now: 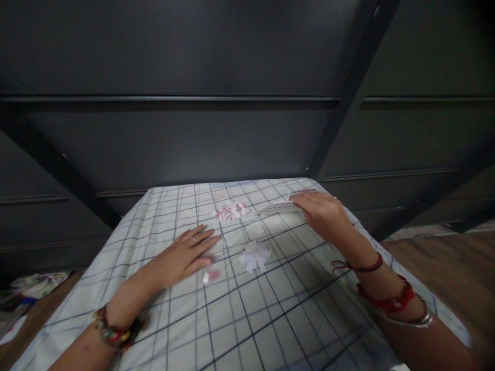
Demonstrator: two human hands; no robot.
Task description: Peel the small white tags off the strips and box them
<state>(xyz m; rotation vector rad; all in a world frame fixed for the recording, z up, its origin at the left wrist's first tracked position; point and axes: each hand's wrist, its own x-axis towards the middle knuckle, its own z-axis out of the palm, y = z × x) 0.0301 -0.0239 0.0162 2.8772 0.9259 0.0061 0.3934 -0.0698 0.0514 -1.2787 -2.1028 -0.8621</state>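
My left hand (189,255) lies flat on the checked cloth, its fingers spread and a ring on one of them. Just below its thumb is a small blurred white scrap with a pink patch (211,276). My right hand (319,206) pinches a thin, flat white piece with a ribbed look (279,206); its exact kind is unclear. Left of that piece sits a small heap of white and pink-red paper scraps (232,211). A second heap, of plain white paper scraps (255,256), rests between my hands, closer to me.
A white cloth with dark grid lines (247,319) covers the table. Its far edge meets a dark grey metal panel wall (216,144). Past the cloth on the right is brown wood-look flooring (444,257). Crumpled colourful material (40,284) lies low on the left.
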